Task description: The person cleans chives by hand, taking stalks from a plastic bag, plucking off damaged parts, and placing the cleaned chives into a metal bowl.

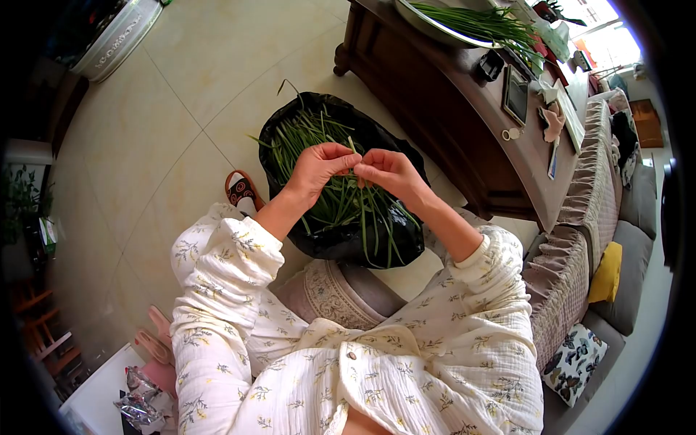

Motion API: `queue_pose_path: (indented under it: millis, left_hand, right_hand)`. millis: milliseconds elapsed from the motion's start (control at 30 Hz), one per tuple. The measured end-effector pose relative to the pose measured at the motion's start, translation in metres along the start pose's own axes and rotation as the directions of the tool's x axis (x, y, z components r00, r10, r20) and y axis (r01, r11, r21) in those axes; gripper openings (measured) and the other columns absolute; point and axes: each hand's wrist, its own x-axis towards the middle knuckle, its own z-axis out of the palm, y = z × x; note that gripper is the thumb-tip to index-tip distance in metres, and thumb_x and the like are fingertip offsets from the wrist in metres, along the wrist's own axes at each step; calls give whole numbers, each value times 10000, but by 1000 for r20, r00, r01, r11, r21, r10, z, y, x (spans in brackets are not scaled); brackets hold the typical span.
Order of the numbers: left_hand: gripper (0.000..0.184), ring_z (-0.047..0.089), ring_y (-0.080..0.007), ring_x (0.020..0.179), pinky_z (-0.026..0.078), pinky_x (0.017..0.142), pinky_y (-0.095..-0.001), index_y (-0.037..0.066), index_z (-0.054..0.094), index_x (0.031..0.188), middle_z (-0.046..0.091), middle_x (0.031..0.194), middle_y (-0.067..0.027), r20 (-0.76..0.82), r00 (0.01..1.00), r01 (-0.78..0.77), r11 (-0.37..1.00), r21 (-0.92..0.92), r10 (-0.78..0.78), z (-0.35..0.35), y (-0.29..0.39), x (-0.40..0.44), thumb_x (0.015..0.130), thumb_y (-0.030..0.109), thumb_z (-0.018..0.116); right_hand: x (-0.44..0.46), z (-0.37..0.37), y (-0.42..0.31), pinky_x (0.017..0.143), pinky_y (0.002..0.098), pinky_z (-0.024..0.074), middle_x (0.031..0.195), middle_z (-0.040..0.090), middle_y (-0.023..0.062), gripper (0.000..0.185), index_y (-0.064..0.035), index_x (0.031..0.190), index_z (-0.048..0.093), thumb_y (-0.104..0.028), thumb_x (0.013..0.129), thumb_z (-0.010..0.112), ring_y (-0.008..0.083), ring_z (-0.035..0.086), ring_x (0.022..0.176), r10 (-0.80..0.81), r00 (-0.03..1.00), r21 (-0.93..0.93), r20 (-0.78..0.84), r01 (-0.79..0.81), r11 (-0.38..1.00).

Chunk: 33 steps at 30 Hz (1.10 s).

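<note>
Long green stalks lie loose in a black plastic bag that stands open in front of my knees. Above the bag, my left hand and my right hand meet at the fingertips. Both are pinched on a thin green stalk, whose upper end rises between them. Some stalks hang down below my right hand over the bag's near side.
A dark wooden table at the upper right bears a metal bowl of green stalks and a phone. Beyond it is a sofa with a yellow cloth. A patterned stool is between my legs.
</note>
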Motion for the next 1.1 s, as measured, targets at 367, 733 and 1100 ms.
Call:
queue_pose_path:
  millis: [367,733,1100]
  left_hand:
    - [85,587,-103,705,477,695,-255,29,667,848,648,769,-30,94,994,-55,998,1,55,-2,-2,0,857,110,641]
    - [111,565,-83,694,462,709,-233,40,630,868,622,759,-5,134,981,-146,989,10,143,2,5,1,900,141,597]
    - [221,553,-95,651,443,589,-264,24,631,746,611,731,-45,-33,964,-144,624,768,262,-26,13,15,808,227,694]
  right_hand:
    - [-5,5,-9,605,225,443,679,621,45,204,33,844,607,-138,920,526,90,566,624,-111,993,-121,42,116,986]
    - [-9,0,-26,685,250,463,753,616,60,286,13,898,609,-232,966,477,127,585,704,93,984,240,155,-128,962]
    - [-12,-5,-32,634,223,440,751,639,49,265,-5,863,629,-218,949,496,96,585,676,132,968,221,213,-179,959]
